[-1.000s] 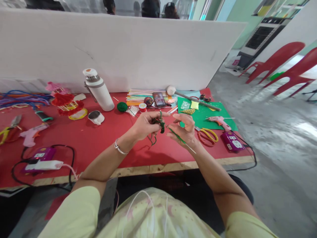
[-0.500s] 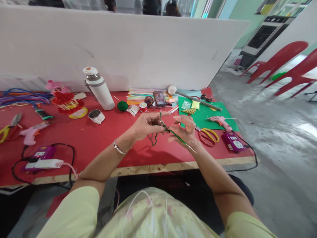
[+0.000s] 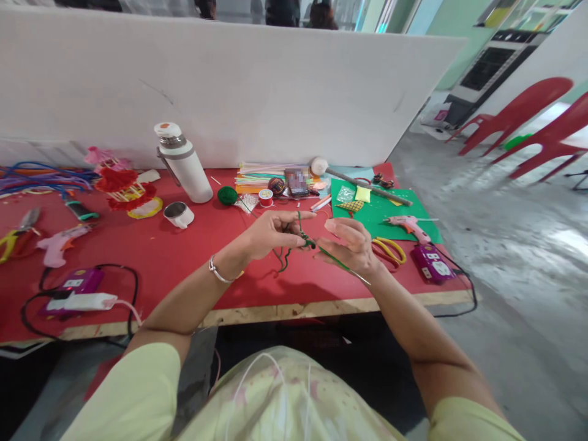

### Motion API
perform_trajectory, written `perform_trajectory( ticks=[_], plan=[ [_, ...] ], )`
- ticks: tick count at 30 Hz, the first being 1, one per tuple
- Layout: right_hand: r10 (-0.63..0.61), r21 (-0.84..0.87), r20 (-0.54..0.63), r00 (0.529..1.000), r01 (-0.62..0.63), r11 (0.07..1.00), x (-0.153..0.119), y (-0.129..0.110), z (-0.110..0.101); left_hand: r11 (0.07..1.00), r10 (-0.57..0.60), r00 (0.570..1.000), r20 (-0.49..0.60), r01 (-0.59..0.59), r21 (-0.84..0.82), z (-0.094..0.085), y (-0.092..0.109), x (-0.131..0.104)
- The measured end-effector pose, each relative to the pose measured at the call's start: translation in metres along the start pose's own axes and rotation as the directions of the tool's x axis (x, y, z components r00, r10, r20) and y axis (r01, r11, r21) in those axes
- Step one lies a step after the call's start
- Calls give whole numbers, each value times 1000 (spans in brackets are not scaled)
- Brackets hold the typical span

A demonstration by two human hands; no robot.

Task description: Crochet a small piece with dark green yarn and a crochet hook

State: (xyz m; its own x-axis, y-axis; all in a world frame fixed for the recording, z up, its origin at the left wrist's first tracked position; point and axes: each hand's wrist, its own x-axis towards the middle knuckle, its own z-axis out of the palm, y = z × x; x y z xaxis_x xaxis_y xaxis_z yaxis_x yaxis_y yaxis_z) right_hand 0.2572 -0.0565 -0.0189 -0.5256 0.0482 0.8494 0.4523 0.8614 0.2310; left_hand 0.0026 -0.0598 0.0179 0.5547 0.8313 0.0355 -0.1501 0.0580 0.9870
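Over the middle of the red table, my left hand [image 3: 271, 235] pinches a small piece of dark green yarn work [image 3: 309, 242], with a strand looped up over its index finger. My right hand [image 3: 351, 242] holds a green-handled crochet hook [image 3: 334, 258], whose thin metal end sticks out toward my wrist. The hook's other end is close to the yarn piece; whether they touch is too small to tell. Loose green yarn hangs below my left fingers. Behind my hands lies a green yarn ball [image 3: 227, 196].
A white bottle [image 3: 188, 168] and a metal cup [image 3: 179, 215] stand behind my left forearm. Glue guns [image 3: 64, 244] lie at both sides. Scissors [image 3: 389, 252] lie beside my right hand on the red table [image 3: 184, 269], near a green sheet [image 3: 367, 224]. A white board [image 3: 220, 92] rises behind.
My right hand has moved slightly right with the hook, widening the gap from my left hand. The left hand still holds the yarn piece.
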Motion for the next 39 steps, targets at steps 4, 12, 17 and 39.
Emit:
perform_trajectory(
  ticks=[4, 12, 17, 39],
  plan=[
    [-1, -20, 3, 1000, 1, 1000, -1, -2, 1, 999, -8, 1000, -15, 7, -50, -2, -3, 1],
    [43, -27, 9, 999, -42, 999, -11, -6, 1, 983, -80, 997, -20, 76, -165, 1, -1, 0],
    [42, -78, -131, 991, -53, 996, -17, -12, 14, 947, -122, 992, 18, 122, -298, 3, -5, 3],
    [106, -59, 116, 988, -100, 993, -20, -8, 5, 902, -261, 958, 122, 286, -323, -17, -11, 3]
  ],
)
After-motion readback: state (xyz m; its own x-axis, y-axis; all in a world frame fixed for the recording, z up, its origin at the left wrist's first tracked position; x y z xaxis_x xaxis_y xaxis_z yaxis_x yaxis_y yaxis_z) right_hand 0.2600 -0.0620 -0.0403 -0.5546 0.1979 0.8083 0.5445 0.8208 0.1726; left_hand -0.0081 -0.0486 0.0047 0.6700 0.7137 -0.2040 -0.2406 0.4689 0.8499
